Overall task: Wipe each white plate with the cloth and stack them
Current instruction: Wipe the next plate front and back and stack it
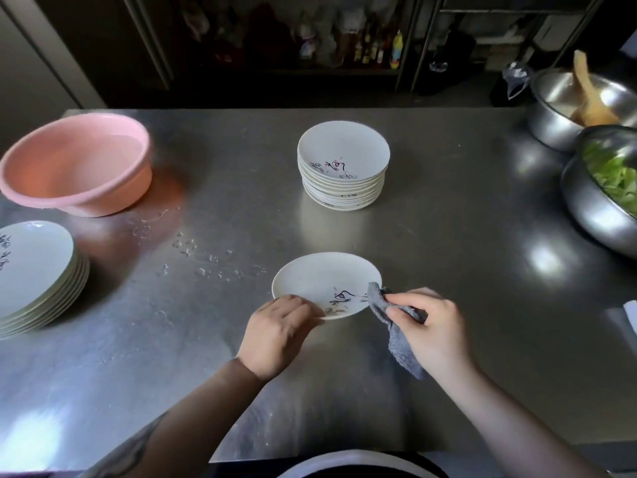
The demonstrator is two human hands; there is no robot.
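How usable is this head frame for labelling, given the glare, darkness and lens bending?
Head view: bright glare patches on the steel table; the shelves behind are dark and murky; wide-angle bending curves the table edges; the pink basin looks slightly smeared; the plate, cloth, left hand and right hand are clear enough.

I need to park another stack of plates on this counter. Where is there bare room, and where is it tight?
Bare steel lies between the middle plate stack and the bowl of greens, also along the near edge left of the left hand. It is crowded on the left, where the pink basin, the left plate stack and water drops sit.
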